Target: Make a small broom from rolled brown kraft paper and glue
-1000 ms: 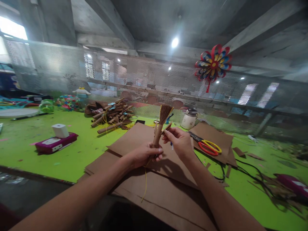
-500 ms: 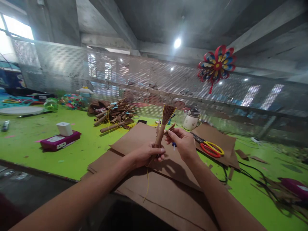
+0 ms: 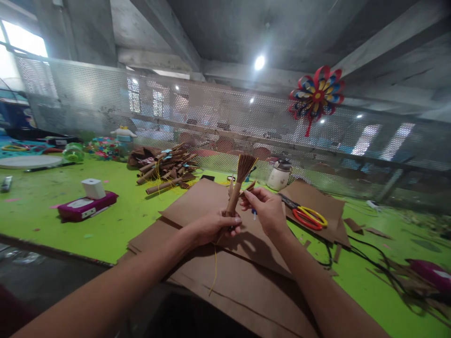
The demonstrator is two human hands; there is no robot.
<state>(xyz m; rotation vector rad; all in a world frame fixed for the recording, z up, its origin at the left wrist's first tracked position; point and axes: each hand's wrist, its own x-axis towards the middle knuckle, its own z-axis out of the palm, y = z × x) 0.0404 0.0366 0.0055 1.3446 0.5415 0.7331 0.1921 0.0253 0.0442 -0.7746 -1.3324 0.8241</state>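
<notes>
My left hand [image 3: 214, 226] is closed round the lower stem of a rolled brown paper tassel [image 3: 238, 180], held upright with its fringed top fanned out. A thin yellow string [image 3: 214, 270] hangs down from that hand. My right hand [image 3: 267, 210] pinches a narrow brown paper strip [image 3: 248, 188] against the tassel's stem, just below the fringe. Both hands hover above a stack of brown paper sheets [image 3: 225, 281] on the green table [image 3: 116, 225].
A pile of finished brown tassels [image 3: 167, 168] lies at the back left. Red and yellow scissors [image 3: 306, 215] rest on brown paper at the right, near a white jar [image 3: 278, 175]. A magenta box [image 3: 87, 205] with a white block sits at left. A perforated metal screen [image 3: 211, 122] bears a paper pinwheel [image 3: 317, 94].
The view shifted slightly. My hands have stayed on the tassel, the right fingers working the strip closer against the stem.
</notes>
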